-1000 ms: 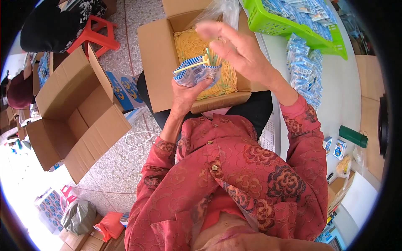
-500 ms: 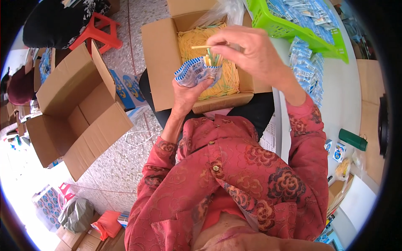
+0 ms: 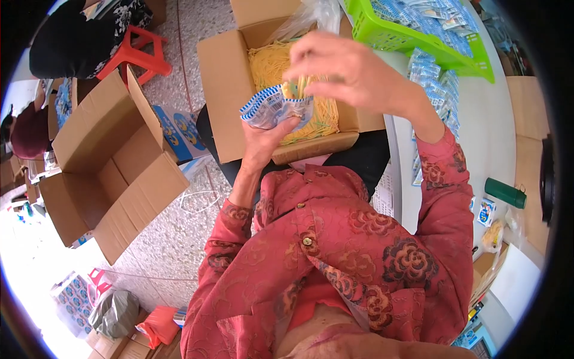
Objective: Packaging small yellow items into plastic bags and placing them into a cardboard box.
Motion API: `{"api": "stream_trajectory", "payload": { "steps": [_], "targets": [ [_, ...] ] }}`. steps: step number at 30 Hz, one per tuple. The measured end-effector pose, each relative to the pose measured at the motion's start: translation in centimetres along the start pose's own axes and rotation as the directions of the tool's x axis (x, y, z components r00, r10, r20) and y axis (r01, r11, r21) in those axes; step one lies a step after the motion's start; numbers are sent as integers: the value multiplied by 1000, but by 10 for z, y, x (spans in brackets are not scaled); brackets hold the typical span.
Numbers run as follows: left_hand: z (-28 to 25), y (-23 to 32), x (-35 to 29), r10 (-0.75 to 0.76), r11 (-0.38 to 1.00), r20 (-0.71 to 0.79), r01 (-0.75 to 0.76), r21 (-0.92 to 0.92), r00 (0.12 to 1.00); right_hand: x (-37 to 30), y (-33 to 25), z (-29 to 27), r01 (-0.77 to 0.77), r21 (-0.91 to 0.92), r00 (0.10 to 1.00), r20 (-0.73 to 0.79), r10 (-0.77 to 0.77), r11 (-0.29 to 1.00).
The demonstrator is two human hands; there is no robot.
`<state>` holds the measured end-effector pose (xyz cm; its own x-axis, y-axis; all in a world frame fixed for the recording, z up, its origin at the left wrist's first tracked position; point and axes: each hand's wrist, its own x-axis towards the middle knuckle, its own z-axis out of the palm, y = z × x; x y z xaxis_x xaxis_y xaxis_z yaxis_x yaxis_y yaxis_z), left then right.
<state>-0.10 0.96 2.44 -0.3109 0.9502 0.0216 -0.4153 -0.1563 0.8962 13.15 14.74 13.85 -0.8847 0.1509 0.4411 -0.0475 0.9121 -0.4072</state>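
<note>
Step in hand: yellow sticks [image 3: 288, 91] at the mouth of a plastic packet [image 3: 269, 112], apparently a filling step.

Packet: clear, blue-and-white striped edges in layers, so perhaps several together; held above the near half of an open cardboard box [image 3: 220, 96], mouth tilted to the right.

Left hand [image 3: 263, 142]: closed on the packet's lower part, thumb across its front.

Right hand [image 3: 353, 78]: over the packet mouth, fingers curled and blurred; whether they grip or merely touch the sticks cannot be told.

Next move, as judged: calls for a steady packet with its mouth kept spread, and light fingertips, since thin sticks could catch on the rim or bend.

Box: at the lap, between the knees; loose yellow sticks [image 3: 272, 63] inside, clear plastic bag [image 3: 323, 18] at its far right corner.

Surface: white table [image 3: 487, 128] on the right. Green basket [image 3: 391, 37] of packets at the far end; more packets [image 3: 435, 90] by the left edge, just below the basket; green bottle [image 3: 505, 193] toward the right edge.

Room: speckled floor [image 3: 197, 54]; second open box [image 3: 140, 194] on the left; red stool [image 3: 139, 58], far left, beside a dark-clothed person [image 3: 69, 42]; grey bag [image 3: 113, 314] and red bag [image 3: 160, 327], lower left.
</note>
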Motion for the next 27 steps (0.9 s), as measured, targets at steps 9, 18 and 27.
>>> {"api": "stream_trajectory", "payload": {
  "steps": [9,18,27],
  "targets": [
    [0,4,2,-18,999,30,19,-33,999,-45,15,42,-477,763,830,228,509,437],
    [-6,1,-3,8,999,-82,-12,-48,997,-38,-7,22,-499,751,756,133,641,433],
    [1,7,10,-47,999,-59,48,8,997,-47,9,11,-409,573,768,-205,607,711]
  ]
}}
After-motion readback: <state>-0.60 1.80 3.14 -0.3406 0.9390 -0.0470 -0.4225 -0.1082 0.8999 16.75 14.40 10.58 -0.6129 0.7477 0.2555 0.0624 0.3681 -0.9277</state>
